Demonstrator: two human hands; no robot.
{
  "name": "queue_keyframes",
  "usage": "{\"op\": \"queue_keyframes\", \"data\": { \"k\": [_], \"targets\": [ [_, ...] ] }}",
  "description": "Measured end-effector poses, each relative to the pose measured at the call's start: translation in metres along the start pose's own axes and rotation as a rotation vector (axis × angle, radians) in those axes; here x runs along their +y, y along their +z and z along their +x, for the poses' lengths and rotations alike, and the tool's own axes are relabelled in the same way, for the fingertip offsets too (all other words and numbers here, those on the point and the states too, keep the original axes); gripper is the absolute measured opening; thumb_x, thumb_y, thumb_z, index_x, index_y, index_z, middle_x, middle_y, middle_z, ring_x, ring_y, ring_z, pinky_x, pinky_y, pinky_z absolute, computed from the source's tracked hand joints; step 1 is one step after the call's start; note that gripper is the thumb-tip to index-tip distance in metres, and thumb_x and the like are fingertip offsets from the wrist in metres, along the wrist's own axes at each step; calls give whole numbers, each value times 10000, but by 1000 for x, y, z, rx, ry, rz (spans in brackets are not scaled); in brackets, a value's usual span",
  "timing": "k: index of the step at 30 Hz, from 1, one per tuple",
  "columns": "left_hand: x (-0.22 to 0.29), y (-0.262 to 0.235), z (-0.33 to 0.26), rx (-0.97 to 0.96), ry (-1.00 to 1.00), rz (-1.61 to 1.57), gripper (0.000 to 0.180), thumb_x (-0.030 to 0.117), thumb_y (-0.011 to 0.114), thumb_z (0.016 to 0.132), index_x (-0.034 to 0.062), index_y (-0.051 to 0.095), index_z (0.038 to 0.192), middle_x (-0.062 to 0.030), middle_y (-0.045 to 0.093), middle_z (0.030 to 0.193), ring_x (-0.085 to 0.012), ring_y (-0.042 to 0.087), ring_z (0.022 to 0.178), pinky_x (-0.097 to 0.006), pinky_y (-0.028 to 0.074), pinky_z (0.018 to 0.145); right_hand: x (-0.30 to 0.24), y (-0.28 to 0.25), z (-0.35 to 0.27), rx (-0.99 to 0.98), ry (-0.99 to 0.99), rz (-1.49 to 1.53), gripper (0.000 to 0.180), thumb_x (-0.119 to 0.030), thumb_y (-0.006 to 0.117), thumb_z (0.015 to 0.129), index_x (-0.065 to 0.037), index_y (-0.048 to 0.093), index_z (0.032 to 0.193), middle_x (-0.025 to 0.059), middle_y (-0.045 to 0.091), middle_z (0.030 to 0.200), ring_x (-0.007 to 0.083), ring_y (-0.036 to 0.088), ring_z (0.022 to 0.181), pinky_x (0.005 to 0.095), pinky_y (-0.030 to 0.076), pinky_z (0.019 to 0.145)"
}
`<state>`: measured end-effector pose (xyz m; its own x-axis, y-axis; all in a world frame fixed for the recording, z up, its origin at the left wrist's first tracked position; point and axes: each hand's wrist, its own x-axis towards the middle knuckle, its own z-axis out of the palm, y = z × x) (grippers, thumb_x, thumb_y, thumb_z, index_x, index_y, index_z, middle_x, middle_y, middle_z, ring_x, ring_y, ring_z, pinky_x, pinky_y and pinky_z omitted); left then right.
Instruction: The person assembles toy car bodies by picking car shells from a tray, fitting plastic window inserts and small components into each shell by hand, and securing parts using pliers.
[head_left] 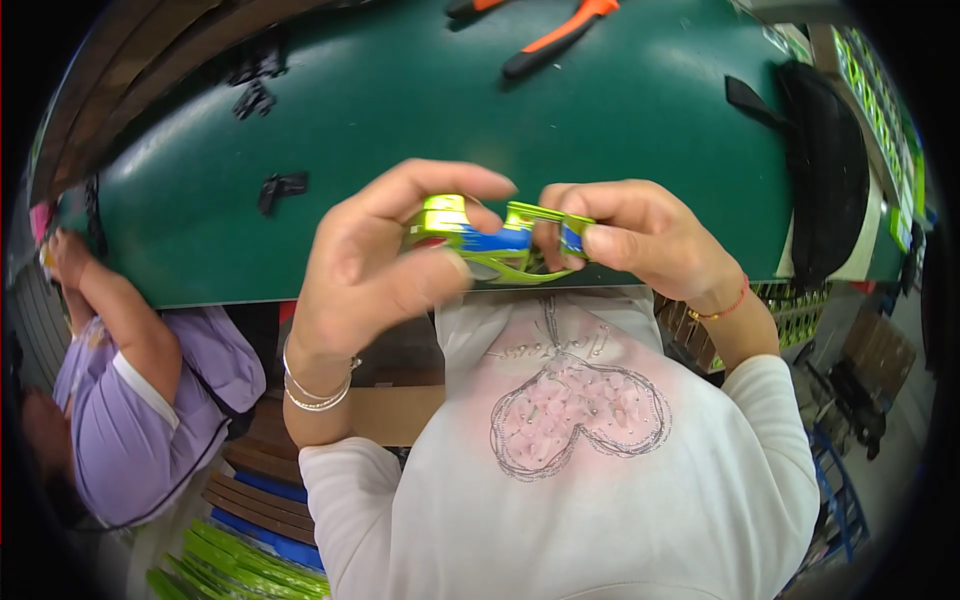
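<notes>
Together left hand [375, 265], right hand [640, 235] pinch green-blue toy car [495, 240]; green packages [885, 110] far right.

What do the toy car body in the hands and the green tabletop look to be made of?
Toy car body: probably thin plastic with a metallic lime finish and blue flame print; bright mirror-like glints on its edges, held by the left hand and right hand. Tabletop: likely a matte green rubber or vinyl mat; soft, diffuse sheen, no grain.

**A Green Workbench in a Crowded Shop**

A dark green table [640, 130] filled the upper view, lit evenly. Orange-handled pliers [560, 35] lay near its far edge. Stacked green packs [250, 560] sat on the floor below.
</notes>
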<state>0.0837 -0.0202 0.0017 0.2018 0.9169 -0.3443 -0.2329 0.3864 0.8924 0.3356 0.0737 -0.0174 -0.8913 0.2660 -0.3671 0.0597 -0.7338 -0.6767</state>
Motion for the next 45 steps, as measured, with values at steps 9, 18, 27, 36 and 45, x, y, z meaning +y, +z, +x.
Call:
{"op": "queue_keyframes", "data": {
  "k": [9,18,27,36,45],
  "targets": [
    [-48,30,5,177,483,854,194,277,765,858,91,721,887,-49,665,904,-266,583,985,-417,406,859,-3,15,-6,245,-319,-1214,136,-11,671,855,28,572,940,150,575,955,279,555,825,334,450,732],
    [-66,52,-10,455,516,959,169,159,751,777,10,694,834,-94,641,907,-262,540,1000,-442,384,956,-2,32,11,67,-431,-1585,156,23,620,886,13,593,1039,169,597,1072,343,548,946,394,437,813],
    [-69,46,-2,514,731,1244,144,148,673,768,27,675,846,-84,609,843,-264,583,991,-562,394,998,18,28,25,153,-673,-1853,258,12,661,787,12,614,1041,150,602,1050,346,578,952,476,419,861],
    [-55,23,1,384,625,954,132,54,742,834,50,663,940,-73,662,981,-261,623,1042,-431,390,940,9,7,18,337,-671,-1578,297,-85,791,768,-80,659,1035,65,625,1084,295,571,1078,451,373,932],
    [-39,28,4,273,456,887,125,44,733,858,65,697,976,-44,704,990,-240,621,1064,-421,341,952,7,-12,7,247,-637,-1362,311,-2,783,746,-83,668,1023,45,639,1114,294,553,1185,474,372,993]
  ]
}}
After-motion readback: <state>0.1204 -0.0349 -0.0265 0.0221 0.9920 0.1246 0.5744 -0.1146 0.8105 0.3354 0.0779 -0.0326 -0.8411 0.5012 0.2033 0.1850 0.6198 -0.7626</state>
